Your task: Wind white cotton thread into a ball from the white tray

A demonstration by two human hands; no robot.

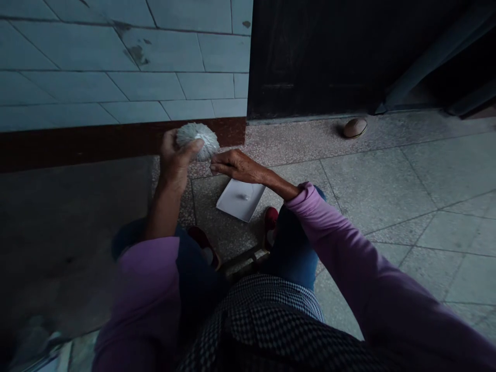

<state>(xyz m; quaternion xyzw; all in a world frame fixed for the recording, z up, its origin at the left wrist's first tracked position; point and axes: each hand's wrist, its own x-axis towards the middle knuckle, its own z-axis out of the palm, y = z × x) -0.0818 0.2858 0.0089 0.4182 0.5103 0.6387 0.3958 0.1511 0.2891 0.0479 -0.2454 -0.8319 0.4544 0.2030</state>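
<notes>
My left hand (175, 159) is wrapped round a white ball of thread (197, 139), thumb pressed across its front, held up in front of the wall. My right hand (232, 165) sits just right of the ball with its fingers pinched together at the ball's lower edge; whatever thin strand they pinch is too fine to make out. Both arms wear purple sleeves. Below the hands a white flat sheet (240, 199) lies on the floor with a small pale bit on it.
I sit low, knees in blue trousers, red shoes (271, 219) on a stone-tiled floor (387, 196). A tiled wall with a dark red skirting (77, 142) stands ahead, a dark door (318, 57) to its right. A small brown oval object (354, 128) lies by the door.
</notes>
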